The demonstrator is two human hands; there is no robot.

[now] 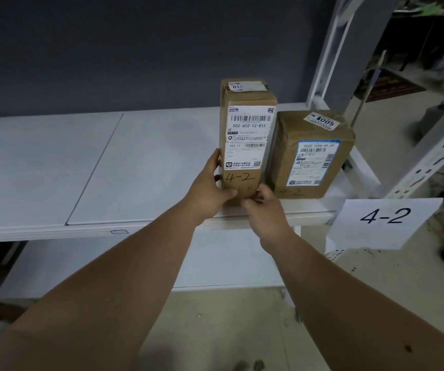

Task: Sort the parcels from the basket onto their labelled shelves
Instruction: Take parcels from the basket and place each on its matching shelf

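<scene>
A tall brown cardboard parcel [246, 135] stands upright on the white shelf [135, 167], with "4-2" handwritten near its base. My left hand [210, 191] grips its lower left side and my right hand [266, 210] holds its lower right corner. Close to its right stands a shorter brown parcel [309, 153] wrapped in tape, bearing a blue-edged label and a faint "4-2". A white paper sign [384, 220] reading "4-2" hangs at the shelf's right front corner. The basket is out of view.
A dark wall backs the shelf. White perforated uprights [429, 156] frame its right end, with a lower shelf board [188, 263] beneath. Beyond the frame at the right are dim, cluttered racks [416, 49]. Pale floor lies below my arms.
</scene>
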